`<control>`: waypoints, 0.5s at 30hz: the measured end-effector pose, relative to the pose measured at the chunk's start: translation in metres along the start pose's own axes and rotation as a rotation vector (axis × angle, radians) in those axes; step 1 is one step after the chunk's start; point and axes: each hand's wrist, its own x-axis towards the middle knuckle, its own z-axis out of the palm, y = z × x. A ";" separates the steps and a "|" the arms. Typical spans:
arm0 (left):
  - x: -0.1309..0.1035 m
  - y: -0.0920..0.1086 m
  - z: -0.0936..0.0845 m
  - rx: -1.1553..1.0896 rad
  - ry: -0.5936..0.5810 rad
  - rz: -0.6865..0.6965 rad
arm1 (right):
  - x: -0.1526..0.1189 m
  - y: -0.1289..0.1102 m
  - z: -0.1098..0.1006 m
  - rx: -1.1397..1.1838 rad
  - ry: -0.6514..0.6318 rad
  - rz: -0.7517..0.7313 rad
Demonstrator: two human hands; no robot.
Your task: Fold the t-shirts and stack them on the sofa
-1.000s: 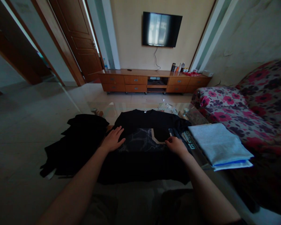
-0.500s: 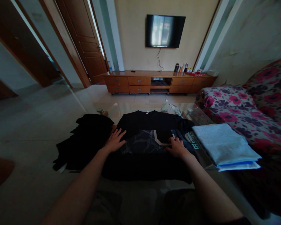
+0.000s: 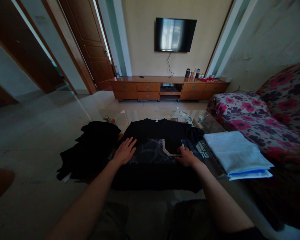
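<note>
A black T-shirt (image 3: 150,175) with a grey patterned band across its chest lies spread out, collar away from me, on a glass coffee table (image 3: 125,120). My left hand (image 3: 125,152) rests flat on its left side, fingers stretched out. On the right part of the band lies my right hand (image 3: 186,157), its fingers slightly bent and apart, touching the cloth near a pale angular line. Neither hand grips any cloth that I can see. A heap of dark clothes (image 3: 92,150) sits just left of the shirt.
A folded stack of light blue cloth (image 3: 237,151) lies at the table's right edge. Beyond it stands a flowered sofa (image 3: 250,125). A wooden TV cabinet (image 3: 147,87) runs along the far wall, under a television (image 3: 175,35).
My left hand has slid a little to the right over the shirt, its fingers now closer together. My right hand stays about the same on the band.
</note>
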 end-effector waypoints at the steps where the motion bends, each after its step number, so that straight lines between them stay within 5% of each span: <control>1: 0.000 0.004 0.005 0.034 -0.029 -0.024 | 0.001 0.002 0.001 0.001 -0.004 -0.008; 7: -0.002 -0.003 0.009 0.081 -0.122 -0.068 | 0.014 0.015 -0.002 0.136 0.069 -0.017; 13: -0.005 -0.006 -0.009 0.072 -0.172 -0.103 | 0.032 0.054 -0.033 0.542 0.733 0.373; 15: -0.001 -0.001 -0.012 0.085 -0.123 -0.129 | 0.037 0.063 -0.039 0.664 0.813 0.442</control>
